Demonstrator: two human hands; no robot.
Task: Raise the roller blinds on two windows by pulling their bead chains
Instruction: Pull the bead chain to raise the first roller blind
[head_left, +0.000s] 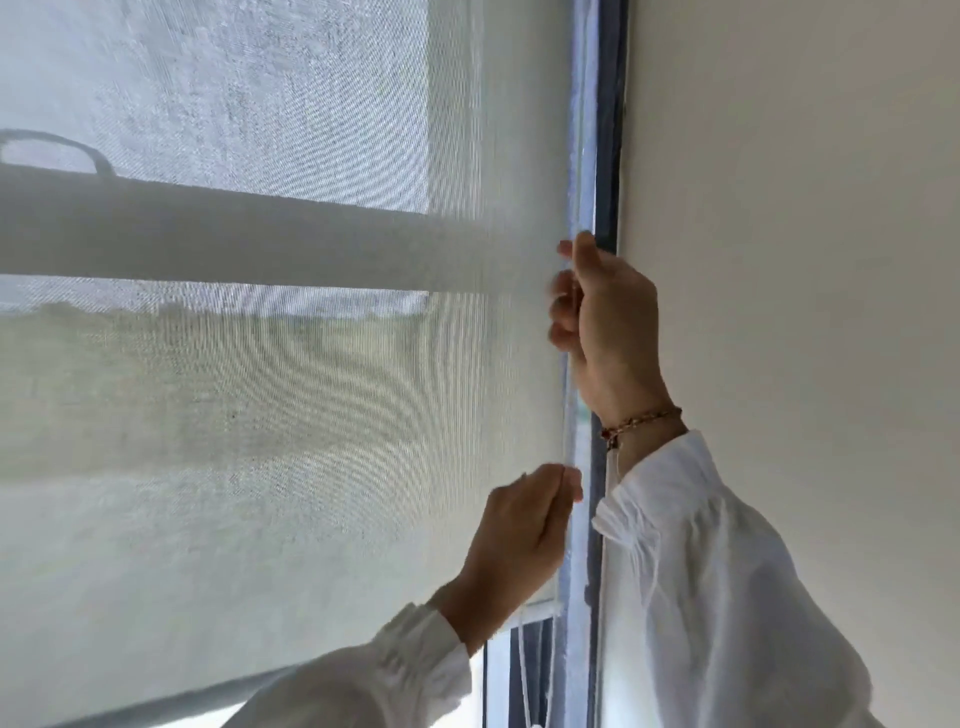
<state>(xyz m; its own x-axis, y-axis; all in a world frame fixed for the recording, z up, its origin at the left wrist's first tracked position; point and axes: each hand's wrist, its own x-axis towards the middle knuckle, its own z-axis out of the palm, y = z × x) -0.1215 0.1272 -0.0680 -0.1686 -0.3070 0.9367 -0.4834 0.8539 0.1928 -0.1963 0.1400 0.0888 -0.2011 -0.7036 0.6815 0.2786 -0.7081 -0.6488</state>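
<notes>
A pale, see-through roller blind (270, 395) covers most of the window. Its bottom bar (537, 609) shows just below my left hand. A white bead chain (567, 415) runs down the blind's right edge beside the dark window frame (608, 156). My right hand (608, 322) is closed on the chain higher up, with a braided bracelet at the wrist. Lower down, my left hand (519, 540) pinches the same chain between thumb and fingers. The chain's loose loop (524, 675) hangs below the bottom bar.
A plain cream wall (805, 234) fills the right side, right against the window frame. Through the blind, a horizontal window bar (208, 239) and a curved handle (62, 150) show as shadows. Both arms wear white sleeves.
</notes>
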